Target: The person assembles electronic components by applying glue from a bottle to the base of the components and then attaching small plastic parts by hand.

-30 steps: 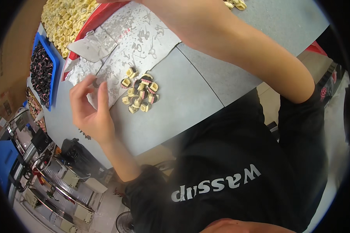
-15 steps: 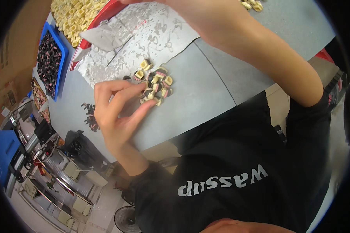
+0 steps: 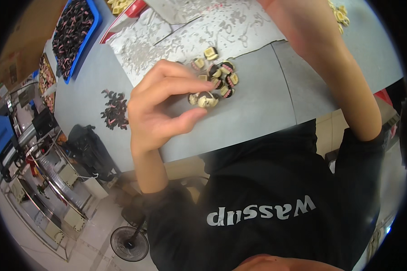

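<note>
My left hand (image 3: 160,101) is over the grey table, its thumb and fingertips curved around a small cream-and-black piece (image 3: 207,100). The piece appears pinched between the thumb and a finger. Just beyond lies a loose cluster of similar small pieces (image 3: 227,80), cream and black with pink edges. Two pieces with square cream hollows sit at the cluster's far side, one of them a cream piece (image 3: 210,53). My right hand (image 3: 298,27) reaches over the white sheet toward the far edge of the view. Its fingers are cut off there, so their state is hidden.
A spotted white sheet (image 3: 176,45) covers part of the grey table (image 3: 267,99). Black-and-pink bits (image 3: 115,109) lie left of my hand. At the far left stands a blue tray (image 3: 92,27) of similar bits. More cream pieces (image 3: 340,16) lie far right; a fan (image 3: 129,244) stands below.
The whole view has shifted, moving the table's contents right and up. My left hand has drawn slightly back from the cluster, with a piece between thumb and finger. My right hand stays at the far edge.
</note>
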{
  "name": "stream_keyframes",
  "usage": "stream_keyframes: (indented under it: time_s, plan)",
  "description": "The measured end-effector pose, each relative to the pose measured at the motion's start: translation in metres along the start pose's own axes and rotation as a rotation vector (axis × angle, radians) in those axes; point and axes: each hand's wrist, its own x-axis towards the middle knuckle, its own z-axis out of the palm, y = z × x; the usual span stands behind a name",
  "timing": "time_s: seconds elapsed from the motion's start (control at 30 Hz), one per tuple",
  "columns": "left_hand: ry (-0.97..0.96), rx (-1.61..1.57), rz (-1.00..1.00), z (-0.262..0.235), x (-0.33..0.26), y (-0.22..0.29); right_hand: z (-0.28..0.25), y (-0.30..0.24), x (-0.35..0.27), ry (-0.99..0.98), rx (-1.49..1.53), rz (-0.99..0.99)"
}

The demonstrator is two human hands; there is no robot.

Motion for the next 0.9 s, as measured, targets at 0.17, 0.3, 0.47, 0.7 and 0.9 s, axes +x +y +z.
stream_keyframes:
  time_s: [0.17,0.3,0.47,0.7,0.9]
  plan:
    - [-0.045,-0.302,-0.034,-0.001,-0.001,-0.004,0.005,-0.002,0.002,0.046,-0.040,0.017]
    - [-0.017,-0.485,-0.075,-0.003,-0.004,-0.002,0.005,-0.002,0.001,0.023,-0.078,0.036]
    - [0.039,-0.614,-0.098,0.000,-0.006,-0.001,0.005,0.001,0.001,0.081,-0.096,-0.007]
    - [0.043,-0.638,0.002,0.000,-0.007,-0.006,0.007,0.003,0.001,0.087,-0.119,-0.016]
    - [0.101,-0.524,0.071,0.000,-0.008,-0.007,0.009,0.004,-0.001,0.129,-0.131,-0.031]
